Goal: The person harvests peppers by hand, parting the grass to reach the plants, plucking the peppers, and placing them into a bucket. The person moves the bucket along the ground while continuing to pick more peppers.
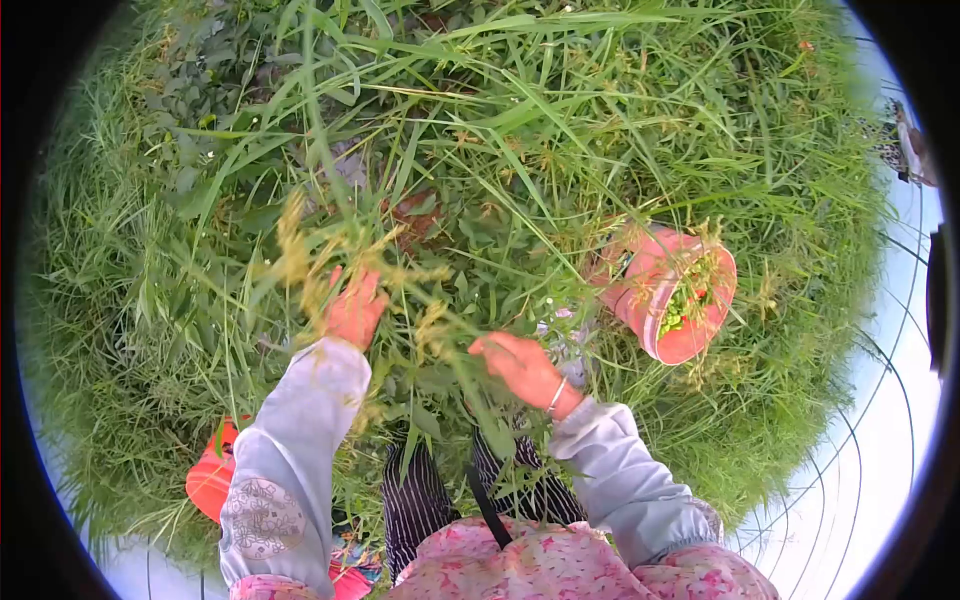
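Observation:
My left hand (355,308) reaches into the tall grass and leafy plants (425,385), its fingers apart and partly covered by blurred yellowish grass heads (300,250). To its right, my right hand (522,368) is closed, with a bracelet at the wrist. Its fingers are curled by the stems, and what they hold, if anything, is hidden. Beyond the right hand a pink bucket (640,290) lies tilted in the grass, its mouth facing right. Small green and red pieces of produce (683,308), perhaps peppers, show inside it.
An orange-red container (212,475) stands in the grass at lower left, beside my left sleeve. A pink item (350,582) lies near my legs. Long grass blades (510,150) cross the view. Another person (912,150) is partly visible at the far right edge.

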A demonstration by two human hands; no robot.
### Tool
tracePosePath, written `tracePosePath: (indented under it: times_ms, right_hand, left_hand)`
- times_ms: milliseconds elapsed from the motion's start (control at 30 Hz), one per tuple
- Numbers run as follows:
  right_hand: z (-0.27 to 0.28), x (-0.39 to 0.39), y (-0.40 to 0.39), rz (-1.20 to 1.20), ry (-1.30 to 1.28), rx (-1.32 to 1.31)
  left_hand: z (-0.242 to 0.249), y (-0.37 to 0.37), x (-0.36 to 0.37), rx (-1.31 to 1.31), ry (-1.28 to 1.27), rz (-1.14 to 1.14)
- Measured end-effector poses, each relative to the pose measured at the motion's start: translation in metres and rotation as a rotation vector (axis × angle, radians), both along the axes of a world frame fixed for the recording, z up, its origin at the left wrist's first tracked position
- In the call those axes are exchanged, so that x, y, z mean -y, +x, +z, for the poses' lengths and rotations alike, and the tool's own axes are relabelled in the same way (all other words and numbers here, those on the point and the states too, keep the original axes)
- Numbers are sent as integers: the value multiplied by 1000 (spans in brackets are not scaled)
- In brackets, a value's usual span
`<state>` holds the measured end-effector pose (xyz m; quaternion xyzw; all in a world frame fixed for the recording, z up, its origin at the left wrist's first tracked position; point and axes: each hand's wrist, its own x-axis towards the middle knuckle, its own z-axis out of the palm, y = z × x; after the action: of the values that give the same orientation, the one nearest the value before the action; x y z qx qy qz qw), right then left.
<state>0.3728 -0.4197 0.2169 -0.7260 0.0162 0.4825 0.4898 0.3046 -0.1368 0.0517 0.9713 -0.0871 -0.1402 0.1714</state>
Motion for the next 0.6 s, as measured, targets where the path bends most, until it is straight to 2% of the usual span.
tracePosePath:
  times_ms: [33,67,133,167,267,300,400,433,467,500,567,600]
  right_hand:
    - [-2,-5,-8,-71,69,70]
    - [0,-9,-16,-116,68,-4]
    - [14,-18,-23,-213,75,-136]
    - [25,-21,-25,-189,92,-138]
    - [38,-23,-35,-184,80,32]
    - [48,-27,-32,-235,31,17]
    - [26,-29,-21,-129,-95,186]
    - [18,-36,-17,-74,-121,279]
    - [7,-45,-11,-16,-149,370]
    - [-6,-53,-6,44,-178,454]
    - [-47,-63,-8,-91,-22,243]
    - [-61,-63,-5,-155,57,138]
  left_hand:
    - [23,8,9,-184,29,-31]
    - [48,17,18,-367,64,-64]
    - [102,43,25,-430,113,-337]
    - [97,36,27,-364,124,-368]
    - [124,45,29,-453,-42,-343]
    - [130,46,31,-382,-121,-249]
    - [147,66,38,-620,-880,272]
    - [145,67,43,-526,-940,235]
    - [143,68,44,-510,-860,179]
    - [162,74,48,-498,-780,126]
    - [182,77,57,-430,-582,104]
    - [173,78,59,-385,-536,118]
